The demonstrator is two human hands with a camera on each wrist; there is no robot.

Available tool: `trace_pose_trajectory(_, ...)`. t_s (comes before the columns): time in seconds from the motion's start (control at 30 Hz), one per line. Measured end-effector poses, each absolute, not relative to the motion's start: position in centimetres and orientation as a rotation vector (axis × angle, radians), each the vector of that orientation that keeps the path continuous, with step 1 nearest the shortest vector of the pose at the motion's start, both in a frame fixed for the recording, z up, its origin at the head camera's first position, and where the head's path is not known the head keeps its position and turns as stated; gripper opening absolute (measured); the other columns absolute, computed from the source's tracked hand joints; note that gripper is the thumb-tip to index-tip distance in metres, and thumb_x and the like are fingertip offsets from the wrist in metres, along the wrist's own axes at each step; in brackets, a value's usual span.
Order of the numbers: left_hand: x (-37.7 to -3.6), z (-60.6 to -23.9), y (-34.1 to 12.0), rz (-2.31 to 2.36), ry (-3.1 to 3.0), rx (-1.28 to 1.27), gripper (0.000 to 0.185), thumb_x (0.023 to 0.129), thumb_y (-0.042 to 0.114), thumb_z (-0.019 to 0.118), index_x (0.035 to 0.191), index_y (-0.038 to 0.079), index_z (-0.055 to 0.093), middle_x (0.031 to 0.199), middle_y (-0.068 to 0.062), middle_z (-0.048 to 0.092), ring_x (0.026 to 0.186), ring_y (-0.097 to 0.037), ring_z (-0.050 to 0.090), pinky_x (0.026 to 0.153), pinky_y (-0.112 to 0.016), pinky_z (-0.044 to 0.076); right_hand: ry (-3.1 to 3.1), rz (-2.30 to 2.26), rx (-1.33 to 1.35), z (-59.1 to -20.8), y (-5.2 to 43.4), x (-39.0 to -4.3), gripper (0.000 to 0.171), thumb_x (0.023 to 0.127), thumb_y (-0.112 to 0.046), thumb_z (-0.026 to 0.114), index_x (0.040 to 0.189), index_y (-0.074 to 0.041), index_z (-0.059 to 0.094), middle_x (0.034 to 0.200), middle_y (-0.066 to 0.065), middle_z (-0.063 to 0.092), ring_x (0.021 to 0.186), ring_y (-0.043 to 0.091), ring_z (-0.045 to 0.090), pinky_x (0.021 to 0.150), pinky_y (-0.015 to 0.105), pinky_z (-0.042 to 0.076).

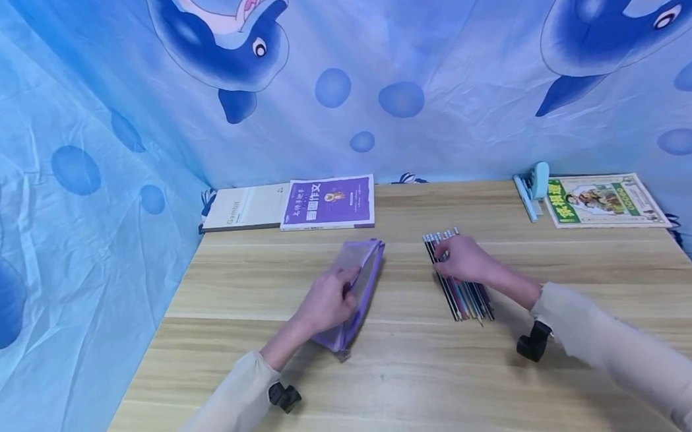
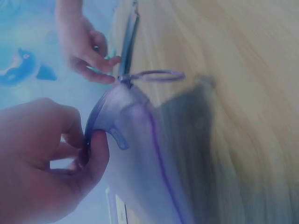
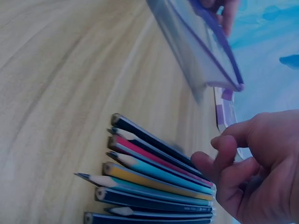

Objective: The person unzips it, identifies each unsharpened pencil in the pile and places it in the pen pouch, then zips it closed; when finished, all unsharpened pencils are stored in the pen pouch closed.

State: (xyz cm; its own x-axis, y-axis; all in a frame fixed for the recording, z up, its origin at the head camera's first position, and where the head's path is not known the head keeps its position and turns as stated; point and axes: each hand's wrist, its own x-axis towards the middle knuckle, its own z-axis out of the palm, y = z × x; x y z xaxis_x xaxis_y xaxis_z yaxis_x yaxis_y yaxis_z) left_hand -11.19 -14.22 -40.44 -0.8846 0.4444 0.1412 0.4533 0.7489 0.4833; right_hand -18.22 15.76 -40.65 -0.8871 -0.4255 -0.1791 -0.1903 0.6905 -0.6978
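A translucent pencil pouch (image 1: 371, 277) with purple edging stands tilted on the table. My left hand (image 1: 327, 301) pinches its upper edge between thumb and fingers; the left wrist view shows this grip on the pouch (image 2: 135, 135) up close. To the right, several pencils (image 1: 467, 301) lie side by side in a row, dark, red, light blue and yellow. Over their far ends is my right hand (image 1: 468, 260), its fingers loosely bent. In the right wrist view nothing shows between those fingers, which are close to the pencils (image 3: 154, 175); whether they touch cannot be made out.
At the back left lie a purple book (image 1: 330, 204) and a pale book marked Gambit (image 1: 247, 207). A green illustrated booklet (image 1: 609, 201) and a light-blue object (image 1: 537, 188) are at the back right. A blue dolphin-print cloth (image 1: 365, 49) hangs behind the wooden table (image 1: 404, 384).
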Motion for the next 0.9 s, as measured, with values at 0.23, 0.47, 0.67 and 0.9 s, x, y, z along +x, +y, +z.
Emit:
trace_pose_trajectory(0.23,-11.2,-40.2,-13.5,-0.913,-2.947,-0.649,0.061,0.075,-0.004,0.065,0.136,-0.008,0.056,0.081,-0.003,0.054,0.068,-0.015,0.05,0.054,-0.025,0.048,2.613,-0.923,-0.432,-40.9,15.1,-17.6,0.037,0.089,-0.007,0.067,0.119,0.013,0.059,0.052,0.004,0.054,0.041,0.015,0.053,0.043,0.027,0.048)
trace_pose_trajectory(0.47,-11.3,-40.3,-13.4,-0.974,-2.939,-0.628,0.062,0.075,-0.007,0.065,0.136,-0.011,0.054,0.082,-0.004,0.055,0.069,-0.015,0.05,0.055,-0.024,0.048,2.679,-0.8,-0.439,-41.3,13.8,-17.6,0.013,0.088,-0.007,0.069,0.093,0.003,0.062,0.061,0.005,0.059,0.047,0.015,0.057,0.046,0.027,0.049)
trace_pose_trajectory(0.67,-11.4,-40.4,-13.2,-1.034,-2.979,-0.587,0.066,0.075,-0.008,0.065,0.139,-0.01,0.05,0.082,-0.002,0.054,0.07,-0.013,0.051,0.056,-0.023,0.049,2.73,-0.667,-0.468,-41.5,12.6,-17.8,0.018,0.087,-0.01,0.071,0.077,-0.005,0.057,0.056,0.003,0.057,0.045,0.014,0.054,0.043,0.025,0.044)
trace_pose_trajectory(0.9,-11.5,-40.4,-12.9,-1.098,-2.972,-0.585,0.067,0.075,-0.009,0.063,0.14,-0.012,0.048,0.077,0.0,0.054,0.066,-0.012,0.051,0.053,-0.023,0.049,2.732,-0.634,-0.457,-41.7,12.1,-18.5,0.016,0.082,-0.006,0.07,0.079,-0.004,0.054,0.061,0.005,0.056,0.049,0.015,0.053,0.043,0.025,0.043)
